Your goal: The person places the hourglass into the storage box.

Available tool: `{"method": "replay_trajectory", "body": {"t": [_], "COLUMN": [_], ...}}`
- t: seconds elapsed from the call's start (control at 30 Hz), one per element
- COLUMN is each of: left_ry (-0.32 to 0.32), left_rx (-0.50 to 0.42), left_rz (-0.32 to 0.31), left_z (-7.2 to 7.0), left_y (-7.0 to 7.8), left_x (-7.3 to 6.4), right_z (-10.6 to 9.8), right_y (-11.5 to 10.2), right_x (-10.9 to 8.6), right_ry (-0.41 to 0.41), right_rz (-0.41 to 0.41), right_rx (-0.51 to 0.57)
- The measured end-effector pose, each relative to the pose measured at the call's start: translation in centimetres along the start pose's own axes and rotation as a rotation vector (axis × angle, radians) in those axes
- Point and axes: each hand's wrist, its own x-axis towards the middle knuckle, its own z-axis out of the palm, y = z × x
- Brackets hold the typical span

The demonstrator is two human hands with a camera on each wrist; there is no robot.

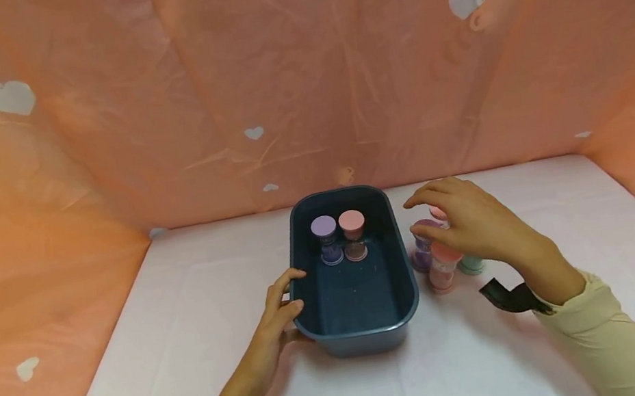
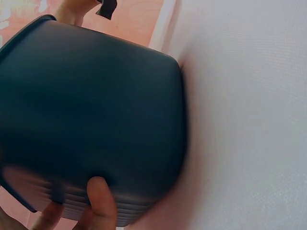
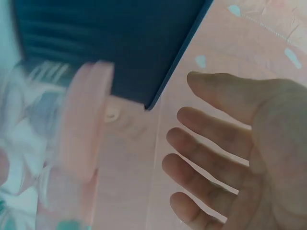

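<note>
Bin [image 1: 359, 344] sits on the bench [image 1: 150, 363] straight ahead of the person, open top up and long sides running away, so that whatever stands inside shows from above. The left hand [image 1: 274, 324] grips its left wall, a fingertip over the rim and other fingers against the outside, probably to steady it against a knock. Inside, a purple jar [image 1: 323, 227] and a pink jar [image 1: 352, 221] stand upright side by side toward the far end, set well back from the near wall. On the bench just right of the bin, a second purple jar [image 1: 423, 259], a front pink jar [image 1: 444, 273], a far pink jar [image 1: 437, 212] and a green jar [image 1: 472, 265] cluster closely, perhaps grouped there to be within easy reach. The right hand [image 1: 471, 222] hangs over them, partly hiding them, its thumb and fingers spread and slightly bent with nothing between them. Being upright, the front jars present their tops first, which should suit a grasp from above. The green jar's top is hidden.
</note>
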Motion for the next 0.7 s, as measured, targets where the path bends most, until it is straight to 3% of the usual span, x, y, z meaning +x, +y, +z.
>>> {"method": "replay_trajectory", "body": {"t": [0.37,0.7], "left_ry": [0.017,0.007], "left_rx": [-0.002,0.0], "left_rz": [0.006,-0.005], "left_z": [0.0,0.0], "left_y": [0.0,-0.1], "left_x": [-0.2,-0.3], "right_z": [0.2,0.4], "right_y": [3.1,3.9], "right_x": [-1.6,-1.3], "right_ry": [-0.038,-0.045], "right_rz": [0.033,0.016], "right_rx": [-0.033,-0.018]}}
